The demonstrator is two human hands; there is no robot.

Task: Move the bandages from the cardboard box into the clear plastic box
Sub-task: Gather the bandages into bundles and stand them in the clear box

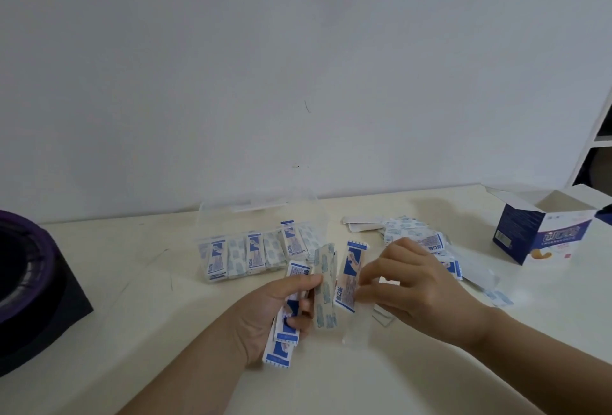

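Both busy before the clear plastic box [258,212]: left hand [275,312] grips a stack of bandages [285,337], right hand [417,285] pinches a single bandage [351,269] beside a loose pile [407,231].

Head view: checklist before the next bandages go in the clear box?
1. Grip: left hand holds bandage stack, ok.
2. Pinch: right hand pinches single bandage, ok.
3. Access: clear plastic box open, ok.
4. Room in that box: cannot tell.
5. Source: cardboard box empty, cannot tell; inside hidden.
6. Table: loose pile not yet boxed, not ok.
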